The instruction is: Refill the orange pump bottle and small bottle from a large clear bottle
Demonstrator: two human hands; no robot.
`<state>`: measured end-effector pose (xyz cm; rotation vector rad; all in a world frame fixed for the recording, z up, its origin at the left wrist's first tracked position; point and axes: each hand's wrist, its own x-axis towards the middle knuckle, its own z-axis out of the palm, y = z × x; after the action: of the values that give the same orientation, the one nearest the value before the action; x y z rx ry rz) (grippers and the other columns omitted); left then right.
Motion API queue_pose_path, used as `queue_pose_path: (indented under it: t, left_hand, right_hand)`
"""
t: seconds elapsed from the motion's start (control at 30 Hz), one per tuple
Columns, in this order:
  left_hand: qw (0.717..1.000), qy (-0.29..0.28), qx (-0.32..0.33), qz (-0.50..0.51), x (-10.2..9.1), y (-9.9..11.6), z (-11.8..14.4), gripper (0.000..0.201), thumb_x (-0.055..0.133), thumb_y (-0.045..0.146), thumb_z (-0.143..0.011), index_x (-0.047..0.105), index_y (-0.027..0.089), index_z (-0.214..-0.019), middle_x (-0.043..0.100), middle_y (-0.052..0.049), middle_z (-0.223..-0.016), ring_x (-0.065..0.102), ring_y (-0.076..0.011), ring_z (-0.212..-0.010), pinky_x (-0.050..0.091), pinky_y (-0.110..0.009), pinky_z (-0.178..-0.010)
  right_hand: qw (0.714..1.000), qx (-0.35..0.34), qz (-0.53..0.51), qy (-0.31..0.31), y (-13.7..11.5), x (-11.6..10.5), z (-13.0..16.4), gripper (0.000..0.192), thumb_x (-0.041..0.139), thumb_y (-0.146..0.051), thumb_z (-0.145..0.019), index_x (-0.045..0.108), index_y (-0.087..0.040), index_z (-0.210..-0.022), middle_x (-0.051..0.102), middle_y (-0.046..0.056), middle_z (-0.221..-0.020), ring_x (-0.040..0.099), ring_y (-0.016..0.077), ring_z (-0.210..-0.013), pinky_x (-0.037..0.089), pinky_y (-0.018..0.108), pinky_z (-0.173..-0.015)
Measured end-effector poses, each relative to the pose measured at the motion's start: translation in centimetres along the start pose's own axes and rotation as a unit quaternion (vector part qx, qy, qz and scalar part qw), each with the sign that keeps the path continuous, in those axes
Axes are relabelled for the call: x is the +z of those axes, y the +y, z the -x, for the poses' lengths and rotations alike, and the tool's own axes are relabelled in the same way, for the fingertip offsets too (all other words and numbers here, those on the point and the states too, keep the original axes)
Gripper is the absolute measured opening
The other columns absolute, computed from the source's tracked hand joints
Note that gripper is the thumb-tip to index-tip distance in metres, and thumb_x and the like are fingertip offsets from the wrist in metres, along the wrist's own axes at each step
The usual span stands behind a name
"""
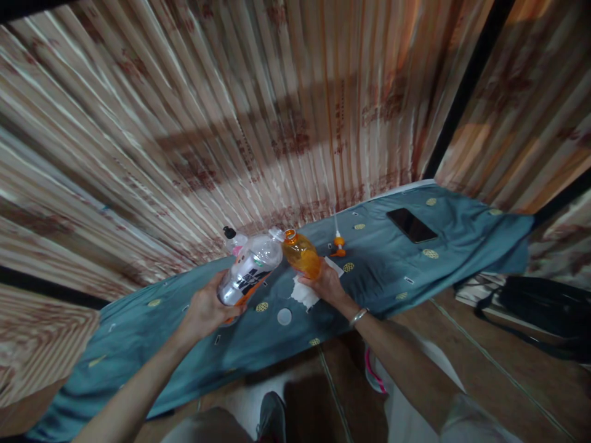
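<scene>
Your left hand (pixel 205 311) grips a clear bottle (pixel 249 271), tipped so its open mouth meets the mouth of the orange bottle (pixel 302 253). Your right hand (pixel 325 283) is closed around that orange bottle, holding it tilted toward the clear one, above the bench (pixel 392 271). Both mouths are uncapped and touching or very nearly so; which it is cannot be told.

Progress, as judged: a pour between the two appears to be under way. The orange bottle shows plenty of orange liquid. The clear one looks mostly empty, with some orange near its base by your palm. No stream is visible, so the direction of flow cannot be confirmed.

A white tissue (pixel 305 294) lies on the blue cloth directly under your right hand. A white cap (pixel 284 316) sits just beside it, nearer you. An orange spray top (pixel 338 246) rests beyond the bottles, off its bottle. A small black-capped bottle (pixel 232 239) stands behind the clear one. A phone (pixel 411 224) lies well apart to the right.
</scene>
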<state>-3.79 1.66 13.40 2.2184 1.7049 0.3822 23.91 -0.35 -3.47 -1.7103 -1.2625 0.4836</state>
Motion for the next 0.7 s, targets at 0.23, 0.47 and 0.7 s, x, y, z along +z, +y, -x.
queue_pose_path:
  t: [0.23, 0.47, 0.7]
  left_hand:
    - [1.000, 0.003, 0.018, -0.012, -0.64, -0.22, -0.10, 0.085, 0.077, 0.050, -0.054, 0.060, 0.018, -0.132, 0.078, -0.003, -0.091, 0.075, -0.0305, -0.082, 0.057, -0.035, -0.074]
    - [0.999, 0.013, 0.021, -0.028, -0.85, -0.39, -0.17, 0.087, 0.074, 0.050, -0.056, 0.058, 0.019, -0.135, 0.079, -0.006, -0.103, 0.075, -0.0324, -0.089, 0.057, -0.037, -0.084]
    - [0.999, 0.016, 0.028, -0.036, -0.64, -0.51, -0.28, 0.086, 0.075, 0.051, -0.055, 0.060, 0.019, -0.134, 0.078, -0.006, -0.105, 0.075, -0.0334, -0.092, 0.056, -0.037, -0.086]
  right_hand:
    - [1.000, -0.019, -0.017, -0.017, -0.28, -0.51, 0.36, 0.065, 0.081, -0.035, -0.074, 0.056, -0.017, -0.132, 0.075, 0.012, -0.118, 0.073, 0.0352, -0.111, 0.057, 0.045, -0.094]
    - [0.999, -0.028, -0.026, -0.021, -0.04, -0.56, 0.49, 0.065, 0.080, -0.032, -0.075, 0.057, -0.015, -0.133, 0.074, 0.013, -0.121, 0.072, 0.0336, -0.113, 0.057, 0.044, -0.098]
    - [0.999, -0.033, -0.021, -0.016, -0.03, -0.68, 0.54, 0.057, 0.080, -0.034, -0.075, 0.062, -0.020, -0.128, 0.075, 0.010, -0.119, 0.073, 0.0332, -0.108, 0.058, 0.044, -0.094]
